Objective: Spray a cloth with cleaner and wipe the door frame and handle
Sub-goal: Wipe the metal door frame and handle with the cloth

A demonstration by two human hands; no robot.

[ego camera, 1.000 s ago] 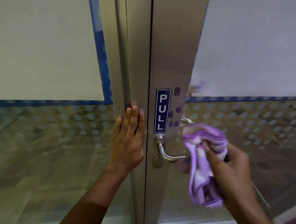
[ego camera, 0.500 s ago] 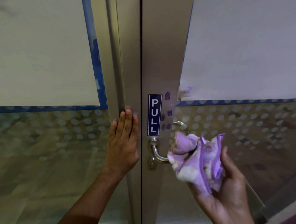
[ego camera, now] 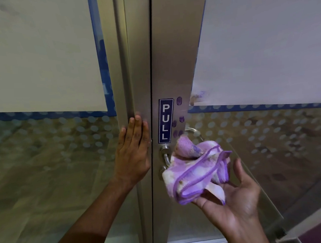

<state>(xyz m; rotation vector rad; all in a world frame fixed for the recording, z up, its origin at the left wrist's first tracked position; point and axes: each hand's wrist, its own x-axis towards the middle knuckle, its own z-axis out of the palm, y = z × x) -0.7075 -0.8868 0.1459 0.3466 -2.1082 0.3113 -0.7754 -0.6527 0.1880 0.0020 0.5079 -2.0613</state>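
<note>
Cloth [ego camera: 194, 172] in right hand [ego camera: 234, 197] hides handle [ego camera: 164, 156] — perhaps touching.

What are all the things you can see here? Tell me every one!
door frame: one, silver metal, upright in the middle
PULL sign: one, blue with white letters, stuck on the door's metal edge
purple smudges: several, purple, on the metal right of the sign
door handle: one, silver, below the sign, partly behind the cloth
cloth: one, purple and white, bunched against the handle
glass panels: two, clear with pale dots, either side of the frame
white sheets: two, white, on the upper glass
left hand: one, pressed flat on the frame
right hand: one, palm up, cradling the cloth
</note>
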